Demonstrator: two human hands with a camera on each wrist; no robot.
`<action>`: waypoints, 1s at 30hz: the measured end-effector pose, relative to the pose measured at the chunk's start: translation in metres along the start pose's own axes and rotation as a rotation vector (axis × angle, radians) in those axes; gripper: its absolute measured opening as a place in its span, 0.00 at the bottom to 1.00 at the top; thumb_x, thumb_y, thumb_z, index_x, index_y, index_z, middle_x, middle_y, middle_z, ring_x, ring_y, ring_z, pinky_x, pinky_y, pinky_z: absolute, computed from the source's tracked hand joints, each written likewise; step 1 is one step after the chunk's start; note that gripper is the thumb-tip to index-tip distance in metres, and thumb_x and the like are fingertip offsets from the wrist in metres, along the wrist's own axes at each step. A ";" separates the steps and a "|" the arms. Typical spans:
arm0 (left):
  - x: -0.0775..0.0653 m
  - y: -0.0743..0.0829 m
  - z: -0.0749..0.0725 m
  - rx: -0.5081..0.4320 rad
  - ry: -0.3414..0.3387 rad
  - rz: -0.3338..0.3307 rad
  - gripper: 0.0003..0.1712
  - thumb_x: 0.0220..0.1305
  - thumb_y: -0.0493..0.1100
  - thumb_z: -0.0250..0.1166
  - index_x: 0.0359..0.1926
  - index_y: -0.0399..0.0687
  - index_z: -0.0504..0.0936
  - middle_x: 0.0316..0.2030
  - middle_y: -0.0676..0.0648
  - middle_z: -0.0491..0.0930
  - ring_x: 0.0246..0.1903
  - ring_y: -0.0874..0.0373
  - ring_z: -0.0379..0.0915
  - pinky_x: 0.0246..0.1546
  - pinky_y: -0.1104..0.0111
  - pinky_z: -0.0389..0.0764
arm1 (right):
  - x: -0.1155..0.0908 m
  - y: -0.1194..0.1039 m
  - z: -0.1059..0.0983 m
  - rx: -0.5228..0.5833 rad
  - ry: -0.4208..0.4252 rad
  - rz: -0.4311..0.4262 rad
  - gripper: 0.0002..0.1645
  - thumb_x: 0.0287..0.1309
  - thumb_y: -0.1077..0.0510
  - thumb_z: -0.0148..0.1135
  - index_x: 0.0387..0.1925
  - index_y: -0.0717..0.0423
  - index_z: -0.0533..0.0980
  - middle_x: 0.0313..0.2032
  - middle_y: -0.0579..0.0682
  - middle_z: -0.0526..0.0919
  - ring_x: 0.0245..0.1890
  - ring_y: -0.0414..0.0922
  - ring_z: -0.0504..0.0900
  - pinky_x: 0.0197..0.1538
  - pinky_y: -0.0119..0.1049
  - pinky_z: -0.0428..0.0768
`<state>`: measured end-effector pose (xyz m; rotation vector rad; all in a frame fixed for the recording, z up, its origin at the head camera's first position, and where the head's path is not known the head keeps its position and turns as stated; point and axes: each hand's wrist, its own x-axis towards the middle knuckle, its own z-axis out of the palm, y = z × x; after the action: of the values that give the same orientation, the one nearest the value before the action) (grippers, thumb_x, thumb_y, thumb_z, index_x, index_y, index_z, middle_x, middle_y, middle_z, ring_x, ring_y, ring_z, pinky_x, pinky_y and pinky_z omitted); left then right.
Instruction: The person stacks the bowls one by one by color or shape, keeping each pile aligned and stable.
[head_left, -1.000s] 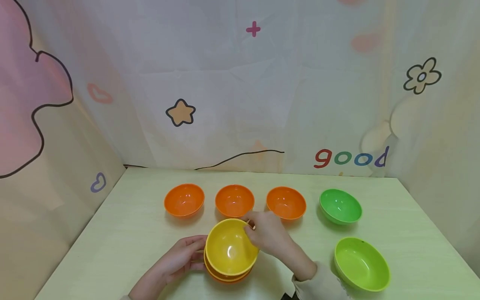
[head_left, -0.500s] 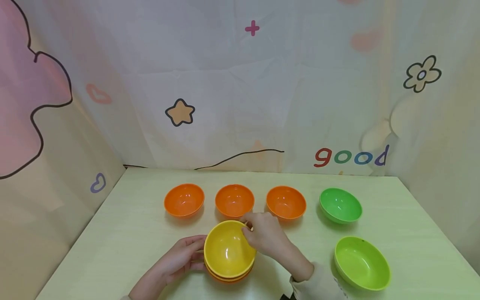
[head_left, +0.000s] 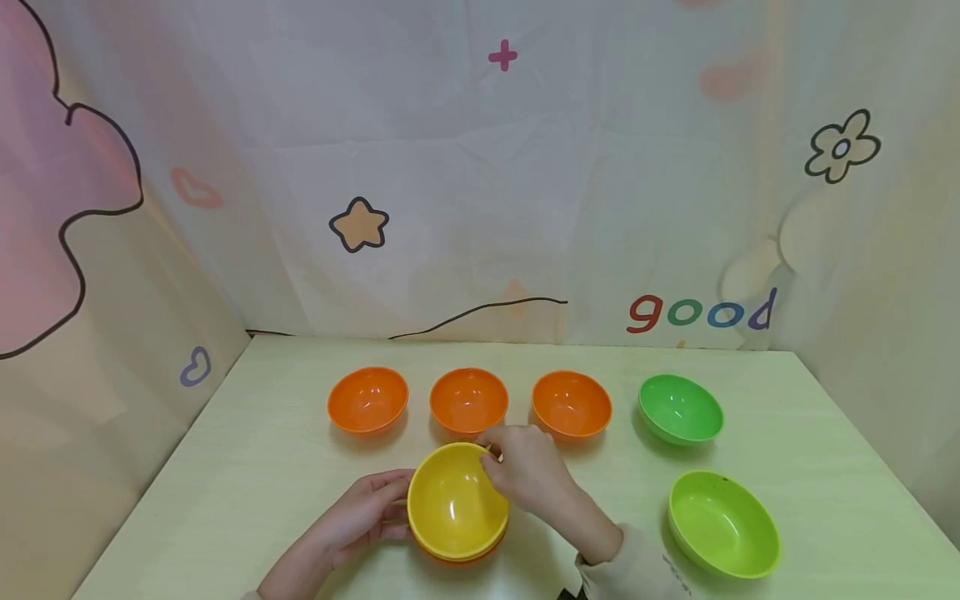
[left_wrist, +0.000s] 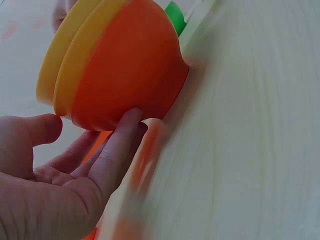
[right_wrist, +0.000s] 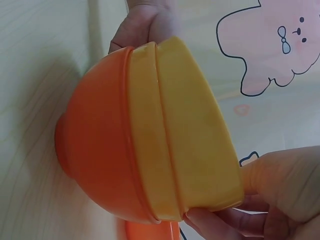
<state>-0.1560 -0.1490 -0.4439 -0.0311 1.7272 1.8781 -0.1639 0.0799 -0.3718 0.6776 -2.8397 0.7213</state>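
A stack point(right_wrist: 145, 135) stands before me: an orange bowl point(left_wrist: 135, 65) at the bottom, a yellow bowl point(right_wrist: 147, 135) nested in it, and a second yellow bowl point(head_left: 457, 500) on top. With thumb and fingers my right hand point(head_left: 528, 468) pinches the top bowl's rim at its far right. That bowl sits slightly tilted in the stack, as the right wrist view shows. My left hand point(head_left: 369, 512) is at the stack's left side, its extended fingers point(left_wrist: 112, 155) touching the orange bowl's outside and its thumb close to the yellow rims.
Three orange bowls, left point(head_left: 367, 402), middle point(head_left: 468, 402) and right point(head_left: 572, 406), form a row behind the stack. A green bowl point(head_left: 680, 410) continues that row, and a larger lime-green bowl point(head_left: 723, 525) stands at the right on the pale table point(head_left: 225, 492).
My right hand has moved slightly left and down with the top yellow bowl, which now lies deeper in the stack and covers more of the bowls below. My left hand has kept its place.
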 end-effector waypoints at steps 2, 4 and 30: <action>0.000 0.000 0.000 0.000 -0.001 -0.003 0.34 0.66 0.53 0.54 0.63 0.32 0.62 0.52 0.41 0.76 0.42 0.53 0.79 0.43 0.59 0.80 | 0.000 0.000 0.001 0.001 0.002 0.004 0.06 0.48 0.62 0.64 0.32 0.55 0.83 0.21 0.43 0.79 0.18 0.36 0.67 0.21 0.24 0.66; 0.000 0.001 0.000 -0.001 0.001 -0.005 0.34 0.66 0.52 0.54 0.63 0.32 0.63 0.52 0.41 0.76 0.42 0.53 0.79 0.43 0.59 0.80 | 0.001 0.000 0.001 0.001 0.006 0.008 0.06 0.48 0.62 0.64 0.31 0.54 0.83 0.21 0.43 0.79 0.17 0.36 0.67 0.20 0.24 0.66; 0.000 0.000 0.000 -0.012 -0.002 -0.001 0.34 0.65 0.53 0.55 0.63 0.33 0.63 0.52 0.41 0.76 0.42 0.53 0.79 0.43 0.59 0.80 | 0.002 0.003 0.004 -0.009 0.021 0.003 0.05 0.46 0.61 0.67 0.29 0.52 0.84 0.24 0.43 0.81 0.22 0.35 0.72 0.24 0.25 0.68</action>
<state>-0.1563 -0.1491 -0.4439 -0.0348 1.7137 1.8871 -0.1669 0.0797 -0.3763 0.6612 -2.8234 0.7118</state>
